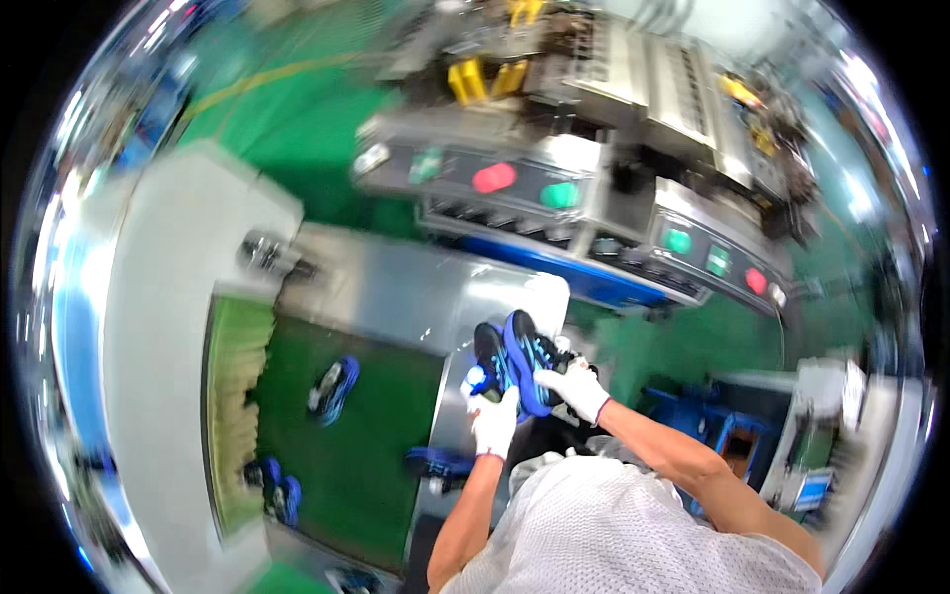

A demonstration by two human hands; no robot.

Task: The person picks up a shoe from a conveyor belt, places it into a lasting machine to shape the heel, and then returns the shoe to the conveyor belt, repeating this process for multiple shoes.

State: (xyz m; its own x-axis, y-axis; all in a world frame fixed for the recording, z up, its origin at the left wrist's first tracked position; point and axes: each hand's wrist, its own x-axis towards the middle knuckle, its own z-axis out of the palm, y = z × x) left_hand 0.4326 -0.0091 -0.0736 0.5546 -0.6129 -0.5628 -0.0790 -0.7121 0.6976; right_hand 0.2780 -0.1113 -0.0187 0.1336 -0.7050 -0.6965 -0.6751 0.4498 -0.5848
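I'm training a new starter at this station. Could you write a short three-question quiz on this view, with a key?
1. Multiple choice: What do the white-gloved left hand and right hand hold?
A) a metal tray
B) black-and-blue shoes
C) a coiled cable

2. True or false: More shoes lie on the green surface to the person's left.

3. Fill in: On the machine's left control panel, a ____ button sits between two green ones.

Key: 1. B; 2. True; 3. red
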